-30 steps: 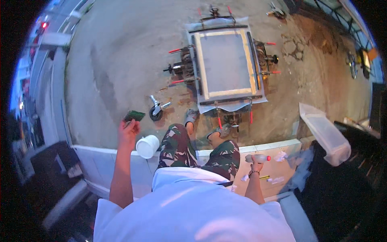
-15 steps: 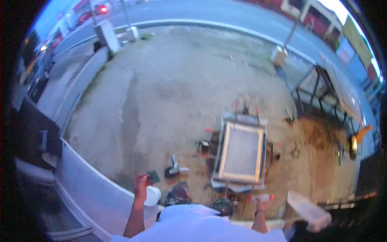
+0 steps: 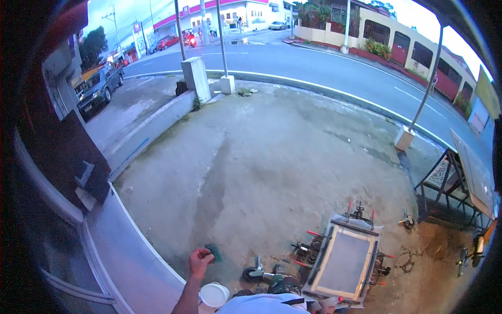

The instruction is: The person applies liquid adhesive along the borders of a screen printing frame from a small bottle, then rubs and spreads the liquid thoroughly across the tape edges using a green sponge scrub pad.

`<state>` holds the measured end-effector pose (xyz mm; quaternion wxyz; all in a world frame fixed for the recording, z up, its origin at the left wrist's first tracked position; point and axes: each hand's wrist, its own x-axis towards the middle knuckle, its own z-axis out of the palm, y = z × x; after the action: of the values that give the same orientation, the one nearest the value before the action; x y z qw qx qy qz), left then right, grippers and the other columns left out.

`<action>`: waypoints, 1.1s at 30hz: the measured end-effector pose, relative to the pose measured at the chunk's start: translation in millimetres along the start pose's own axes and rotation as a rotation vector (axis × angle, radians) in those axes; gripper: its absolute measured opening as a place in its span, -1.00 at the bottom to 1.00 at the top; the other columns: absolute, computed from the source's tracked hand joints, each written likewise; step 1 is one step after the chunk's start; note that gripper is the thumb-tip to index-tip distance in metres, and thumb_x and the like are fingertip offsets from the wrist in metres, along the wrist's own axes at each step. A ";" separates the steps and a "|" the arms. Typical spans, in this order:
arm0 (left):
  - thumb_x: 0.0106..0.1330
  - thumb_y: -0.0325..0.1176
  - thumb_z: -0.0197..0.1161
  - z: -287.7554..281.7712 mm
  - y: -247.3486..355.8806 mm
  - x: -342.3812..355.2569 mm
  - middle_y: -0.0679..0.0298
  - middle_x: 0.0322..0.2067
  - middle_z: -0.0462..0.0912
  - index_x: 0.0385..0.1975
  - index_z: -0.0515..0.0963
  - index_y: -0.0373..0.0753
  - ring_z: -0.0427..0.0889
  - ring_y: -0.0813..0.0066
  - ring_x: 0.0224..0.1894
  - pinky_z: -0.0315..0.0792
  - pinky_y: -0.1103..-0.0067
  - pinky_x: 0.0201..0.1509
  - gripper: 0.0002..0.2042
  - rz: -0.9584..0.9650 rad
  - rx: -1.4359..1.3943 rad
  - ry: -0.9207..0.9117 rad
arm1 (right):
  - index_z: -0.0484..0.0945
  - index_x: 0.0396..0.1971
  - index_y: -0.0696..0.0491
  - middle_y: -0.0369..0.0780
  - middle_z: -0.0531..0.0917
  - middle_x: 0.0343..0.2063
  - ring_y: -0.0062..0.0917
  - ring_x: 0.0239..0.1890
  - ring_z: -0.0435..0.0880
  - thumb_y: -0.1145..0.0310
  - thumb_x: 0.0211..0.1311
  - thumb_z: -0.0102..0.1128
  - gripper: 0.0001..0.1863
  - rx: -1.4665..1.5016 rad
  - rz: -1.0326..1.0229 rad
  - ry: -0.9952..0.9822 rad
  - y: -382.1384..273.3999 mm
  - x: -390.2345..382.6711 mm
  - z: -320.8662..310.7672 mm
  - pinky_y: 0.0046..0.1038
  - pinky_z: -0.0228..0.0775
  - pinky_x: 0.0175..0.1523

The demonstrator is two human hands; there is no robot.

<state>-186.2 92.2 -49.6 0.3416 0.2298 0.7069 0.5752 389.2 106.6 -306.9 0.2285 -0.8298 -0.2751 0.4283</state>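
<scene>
My left hand [image 3: 199,262] is closed on the edge of a small dark green pad [image 3: 214,252], held out above the concrete. Near the lower edge my right hand [image 3: 327,303] is partly cut off; its fingers appear wrapped round a pale bottle-like thing with a red tip [image 3: 340,299]. It is close to the near side of a rectangular panel [image 3: 342,260] with a tan border. Dark bars lie along the panel's edges, and several clamps with red handles [image 3: 312,233] surround it. A white round bucket [image 3: 214,294] is just below my left hand.
A swivel caster [image 3: 253,272] lies between the bucket and the panel; another caster [image 3: 407,221] is farther right. A low white wall [image 3: 144,246] runs along the left. Leaning boards on a dark metal frame [image 3: 444,175] stand at right. Beyond the concrete yard runs a road [image 3: 314,65].
My view has tilted up, showing more of the road and buildings. The green pad has moved along with my left hand. My right hand now shows lower down, beside the panel's near edge.
</scene>
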 end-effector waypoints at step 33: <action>0.04 -0.64 0.32 167.3 -56.7 633.6 0.31 -0.47 0.54 -0.33 0.46 -0.22 0.51 0.49 -0.55 0.41 0.54 -0.58 -0.76 -0.103 -0.058 -0.044 | 0.48 0.02 0.15 -0.10 0.66 -0.04 -0.31 0.01 0.64 0.19 -0.16 0.62 -0.28 0.197 -0.045 0.381 -357.4 60.8 150.2 -0.27 0.47 0.12</action>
<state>-476.1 643.6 -260.6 0.3925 0.1957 0.6931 0.5721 199.5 433.8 -202.1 0.3658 -0.8631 -0.2022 0.2833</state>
